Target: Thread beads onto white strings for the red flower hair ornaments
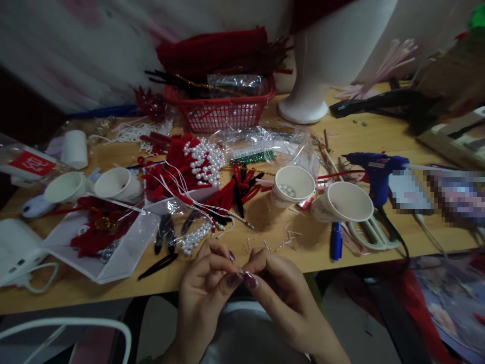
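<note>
My left hand (206,293) and my right hand (282,296) meet at the table's front edge, thumbs and index fingertips pinched close together. Whatever lies between the fingertips is too small or hidden to make out. Just beyond my left hand is a clear bag of white pearl beads (195,238), with thin white strings trailing over it. Behind that lies a bundle of red fuzzy stems (166,177) tipped with white pearls (206,162). Black fuzzy loops (164,235) rest to the left of my left hand.
Paper cups (294,184) with small beads stand past my right hand, near a blue marker (336,241), scissors (373,232) and a blue glue gun (379,169). A white tray (131,247) of red pieces sits left. Behind are a red basket (223,114) and a white stand (303,108).
</note>
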{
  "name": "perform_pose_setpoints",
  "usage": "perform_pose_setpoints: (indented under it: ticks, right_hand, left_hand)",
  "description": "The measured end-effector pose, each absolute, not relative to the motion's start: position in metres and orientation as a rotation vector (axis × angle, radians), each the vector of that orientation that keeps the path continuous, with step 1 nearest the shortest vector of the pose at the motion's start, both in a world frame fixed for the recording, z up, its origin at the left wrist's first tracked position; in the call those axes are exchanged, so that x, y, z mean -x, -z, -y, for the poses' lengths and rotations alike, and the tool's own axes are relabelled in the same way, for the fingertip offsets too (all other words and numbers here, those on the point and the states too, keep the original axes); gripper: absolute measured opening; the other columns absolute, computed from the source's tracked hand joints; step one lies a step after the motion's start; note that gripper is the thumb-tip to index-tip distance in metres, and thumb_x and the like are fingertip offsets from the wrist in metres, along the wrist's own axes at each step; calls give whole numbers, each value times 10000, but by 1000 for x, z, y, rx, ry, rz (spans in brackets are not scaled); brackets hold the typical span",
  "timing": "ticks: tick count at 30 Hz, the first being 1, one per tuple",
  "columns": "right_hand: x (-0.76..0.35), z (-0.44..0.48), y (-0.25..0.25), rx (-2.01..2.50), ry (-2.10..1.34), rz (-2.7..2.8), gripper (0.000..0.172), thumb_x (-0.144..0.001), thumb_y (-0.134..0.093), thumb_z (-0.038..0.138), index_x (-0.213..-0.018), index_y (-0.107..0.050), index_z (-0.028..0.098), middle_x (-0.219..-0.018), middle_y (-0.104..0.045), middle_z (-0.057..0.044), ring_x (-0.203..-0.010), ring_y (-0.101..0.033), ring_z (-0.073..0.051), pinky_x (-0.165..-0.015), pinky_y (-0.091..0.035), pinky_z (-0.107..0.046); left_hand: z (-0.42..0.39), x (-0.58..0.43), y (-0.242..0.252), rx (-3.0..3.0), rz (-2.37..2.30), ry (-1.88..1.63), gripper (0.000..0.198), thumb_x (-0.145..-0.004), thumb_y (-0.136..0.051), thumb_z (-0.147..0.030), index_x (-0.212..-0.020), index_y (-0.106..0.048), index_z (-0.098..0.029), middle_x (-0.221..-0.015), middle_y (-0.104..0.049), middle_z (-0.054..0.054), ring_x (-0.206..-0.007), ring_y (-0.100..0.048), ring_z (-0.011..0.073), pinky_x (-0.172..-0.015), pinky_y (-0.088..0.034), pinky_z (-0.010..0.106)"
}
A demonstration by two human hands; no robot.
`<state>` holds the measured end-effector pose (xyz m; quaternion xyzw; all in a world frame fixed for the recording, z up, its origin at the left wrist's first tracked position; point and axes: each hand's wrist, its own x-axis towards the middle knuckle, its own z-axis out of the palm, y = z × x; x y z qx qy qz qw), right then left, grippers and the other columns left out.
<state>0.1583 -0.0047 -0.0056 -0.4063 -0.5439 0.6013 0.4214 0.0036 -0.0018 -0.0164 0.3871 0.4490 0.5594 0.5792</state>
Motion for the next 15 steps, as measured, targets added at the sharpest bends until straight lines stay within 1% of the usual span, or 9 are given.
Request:
perform_pose_setpoints:
  ticks: [2, 6, 10, 12, 13, 14, 15]
  right_hand:
    - [-158, 5, 7, 1036, -1478, 1372, 189, -1009, -538, 377, -904, -602, 233, -751, -523, 29, -655, -448, -123, -586, -349, -255]
    - [-157, 6, 9, 1045, -1415, 1366, 181, -994, -563, 340, -868, -611, 220, -718, -536, 26, -625, -452, -120, -554, -341, -247]
    - [-158, 6, 7, 1075, -1321, 1433, 170, -993, -555, 283, -861, -634, 211, -696, -549, 21, -597, -475, -117, -536, -342, -243]
    - [-161, 5, 6, 1124, -1259, 1440, 179, -993, -553, 274, -849, -639, 213, -696, -556, 15, -605, -493, -124, -538, -356, -244]
    - [-162, 5, 7, 1145, -1233, 1445, 183, -993, -554, 275, -843, -638, 214, -699, -562, 11, -611, -501, -128, -542, -368, -245]
    - [-164, 4, 7, 1159, -1212, 1457, 187, -994, -555, 277, -837, -636, 215, -703, -570, 7, -618, -510, -132, -547, -380, -245]
    - [-165, 4, 7, 1167, -1197, 1478, 187, -995, -553, 278, -839, -636, 216, -710, -580, 3, -626, -520, -136, -551, -391, -244]
  left_hand:
    - [2, -4, 17, -879, -1066, -1309, 113, -773, -829, -292, -708, -753, -240, -868, -554, -3, -839, -565, 107, -759, -488, 164]
    - [5, -7, 17, -890, -1097, -1321, 126, -773, -827, -302, -706, -749, -230, -851, -569, 0, -817, -580, 108, -737, -496, 165]
    - [1, 1, 13, -1012, -1171, -1392, 142, -781, -808, -305, -691, -733, -226, -792, -611, 1, -764, -605, 126, -716, -518, 201]
    - [-6, 20, 5, -1114, -1352, -1480, 126, -777, -800, -313, -708, -730, -234, -751, -653, -3, -726, -622, 146, -692, -519, 226]
    - [-10, 35, 0, -1171, -1524, -1530, 114, -781, -787, -329, -736, -732, -240, -734, -673, -7, -702, -624, 156, -677, -513, 239]
    - [-14, 52, -7, -1186, -1784, -1557, 95, -819, -741, -340, -805, -740, -246, -730, -692, -8, -710, -636, 172, -702, -516, 264]
    - [-18, 70, -14, -1242, -2009, -1470, 126, -868, -671, -348, -882, -742, -244, -785, -720, 6, -784, -660, 202, -779, -520, 308]
